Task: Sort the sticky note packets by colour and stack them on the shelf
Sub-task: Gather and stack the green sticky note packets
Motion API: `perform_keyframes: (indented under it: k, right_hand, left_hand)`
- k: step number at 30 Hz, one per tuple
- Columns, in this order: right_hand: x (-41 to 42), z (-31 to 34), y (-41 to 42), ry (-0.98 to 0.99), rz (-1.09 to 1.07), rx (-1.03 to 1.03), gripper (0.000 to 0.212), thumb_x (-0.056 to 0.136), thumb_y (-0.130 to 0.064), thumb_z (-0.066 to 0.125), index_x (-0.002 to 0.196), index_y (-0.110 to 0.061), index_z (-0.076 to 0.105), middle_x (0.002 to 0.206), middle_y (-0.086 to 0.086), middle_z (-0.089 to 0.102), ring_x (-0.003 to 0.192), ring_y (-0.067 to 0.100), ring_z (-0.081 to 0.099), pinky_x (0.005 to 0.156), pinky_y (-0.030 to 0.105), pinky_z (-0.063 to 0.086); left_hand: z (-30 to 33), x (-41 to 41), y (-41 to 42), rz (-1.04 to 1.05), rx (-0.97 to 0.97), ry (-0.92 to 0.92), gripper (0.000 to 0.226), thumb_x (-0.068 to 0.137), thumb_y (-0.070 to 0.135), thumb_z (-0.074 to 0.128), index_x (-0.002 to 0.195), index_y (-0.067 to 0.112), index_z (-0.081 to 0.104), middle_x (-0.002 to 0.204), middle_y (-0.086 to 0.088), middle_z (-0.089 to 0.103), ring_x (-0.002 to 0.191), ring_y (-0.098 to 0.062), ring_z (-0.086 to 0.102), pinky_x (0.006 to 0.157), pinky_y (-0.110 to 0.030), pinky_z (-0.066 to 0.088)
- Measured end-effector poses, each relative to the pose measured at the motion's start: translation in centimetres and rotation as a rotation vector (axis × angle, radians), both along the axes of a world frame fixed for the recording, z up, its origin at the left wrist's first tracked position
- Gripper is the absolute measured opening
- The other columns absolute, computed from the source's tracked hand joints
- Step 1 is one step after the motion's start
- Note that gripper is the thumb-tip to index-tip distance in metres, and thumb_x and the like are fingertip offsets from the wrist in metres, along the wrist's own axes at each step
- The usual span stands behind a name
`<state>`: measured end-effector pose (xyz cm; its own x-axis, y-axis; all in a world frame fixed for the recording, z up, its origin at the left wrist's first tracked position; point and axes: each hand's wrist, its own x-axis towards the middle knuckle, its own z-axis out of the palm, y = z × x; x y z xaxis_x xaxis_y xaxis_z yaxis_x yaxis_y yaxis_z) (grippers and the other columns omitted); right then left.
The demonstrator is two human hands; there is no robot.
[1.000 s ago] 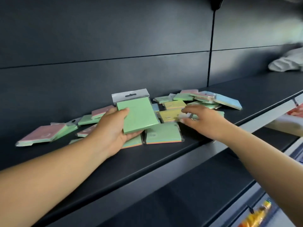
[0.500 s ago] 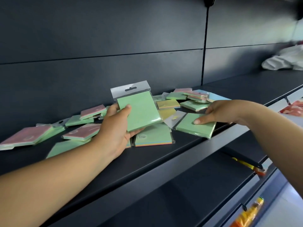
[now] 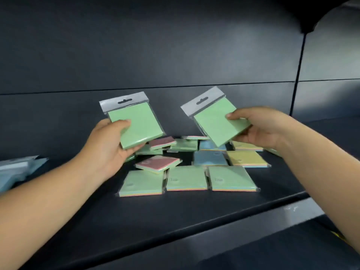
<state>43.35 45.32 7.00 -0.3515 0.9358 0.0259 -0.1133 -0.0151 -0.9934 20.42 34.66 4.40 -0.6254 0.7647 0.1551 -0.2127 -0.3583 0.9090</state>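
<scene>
My left hand [image 3: 109, 145] grips a green sticky note packet [image 3: 136, 123] with a grey hang tab, held up above the dark shelf [image 3: 175, 215]. My right hand [image 3: 261, 127] grips a second green packet [image 3: 220, 121] of the same kind, tilted, a little to the right. Below them lies a loose pile of packets: three green-topped ones in a front row [image 3: 187, 178], two pink ones [image 3: 157, 162], two blue ones [image 3: 210, 158], yellow ones [image 3: 247, 158], and more green ones [image 3: 185, 145] behind.
Pale blue-grey packets [image 3: 17, 168] lie at the far left of the shelf. The dark back panel [image 3: 175, 55] rises right behind the pile. The shelf's front lip [image 3: 233, 236] runs below, with a lower shelf at bottom right.
My right hand has picked a green packet off the shelf and raised it beside the one in my left hand. The view has swung, so the pile now sits centred.
</scene>
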Motion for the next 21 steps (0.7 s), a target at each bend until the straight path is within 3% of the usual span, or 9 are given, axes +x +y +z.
perform_keyframes:
  k: [3,6,9,12,14,16,18,21]
  right_hand:
    - [-6.1,0.4,-1.3,0.038,0.139,0.000,0.009,0.086,0.002,0.057,0.082,-0.007,0.055,0.079,0.008,0.062,0.069,0.017,0.061,0.046,0.029,0.055]
    - [-12.9,0.3,-2.9,0.111,0.250,-0.060,0.011,0.089,-0.001,0.054,0.082,-0.009,0.052,0.079,0.008,0.060,0.068,0.017,0.059,0.041,0.027,0.054]
    - [-19.1,0.2,-4.8,0.280,0.321,-0.220,0.014,0.095,-0.006,0.044,0.082,-0.010,0.046,0.083,0.009,0.055,0.076,0.022,0.059,0.060,0.035,0.054]
    - [-25.2,-0.7,-6.5,0.258,0.346,-0.345,0.020,0.098,-0.011,0.034,0.084,-0.008,0.047,0.092,0.012,0.059,0.080,0.026,0.061,0.076,0.038,0.052]
    - [-28.6,-2.4,-7.5,0.164,0.349,-0.403,0.028,0.100,-0.016,0.027,0.105,-0.004,0.051,0.118,0.017,0.060,0.100,0.031,0.063,0.087,0.036,0.049]
    - [-31.0,-4.0,-8.2,0.095,0.362,-0.448,0.042,0.100,-0.020,0.023,0.133,-0.001,0.041,0.139,0.021,0.046,0.126,0.032,0.048,0.104,0.033,0.040]
    - [-32.3,-5.2,-8.4,0.028,0.381,-0.423,0.046,0.100,-0.024,0.024,0.138,-0.002,0.035,0.145,0.017,0.040,0.134,0.027,0.040,0.113,0.029,0.030]
    - [-33.0,-6.3,-7.6,-0.021,0.359,-0.303,0.044,0.100,-0.025,0.027,0.137,-0.002,0.036,0.142,0.015,0.042,0.132,0.026,0.041,0.112,0.033,0.031]
  left_hand:
    - [1.2,-3.5,-2.6,0.113,0.024,0.059,0.023,0.093,0.003,0.046,0.112,0.015,0.051,0.112,-0.005,0.064,0.096,-0.019,0.064,0.062,-0.034,0.054]
    - [2.1,-7.2,-5.7,0.250,0.016,0.137,0.017,0.094,0.004,0.046,0.101,0.017,0.055,0.097,0.002,0.065,0.086,-0.013,0.063,0.061,-0.031,0.050]
    - [2.3,-10.7,-8.2,0.357,-0.027,0.191,0.023,0.093,0.005,0.048,0.114,0.013,0.052,0.105,-0.003,0.063,0.088,-0.015,0.062,0.060,-0.031,0.049]
    - [2.1,-13.4,-10.0,0.453,-0.043,0.148,0.030,0.092,0.005,0.049,0.120,0.010,0.044,0.110,-0.005,0.060,0.094,-0.020,0.062,0.063,-0.034,0.050]
    - [1.5,-14.8,-10.6,0.469,-0.043,0.123,0.017,0.092,0.003,0.048,0.107,0.012,0.048,0.102,-0.003,0.060,0.087,-0.017,0.061,0.061,-0.034,0.049]
    - [0.9,-15.6,-11.1,0.460,-0.054,0.114,0.014,0.093,0.002,0.046,0.091,0.015,0.049,0.092,0.000,0.060,0.079,-0.013,0.060,0.060,-0.033,0.049]
    - [0.1,-16.7,-11.4,0.455,-0.076,0.125,0.014,0.093,0.002,0.047,0.102,0.011,0.051,0.097,-0.002,0.061,0.081,-0.014,0.060,0.055,-0.032,0.054]
    - [-0.6,-18.0,-11.5,0.451,-0.106,0.138,0.037,0.092,0.005,0.050,0.128,0.003,0.042,0.117,-0.009,0.060,0.092,-0.018,0.063,0.048,-0.025,0.056]
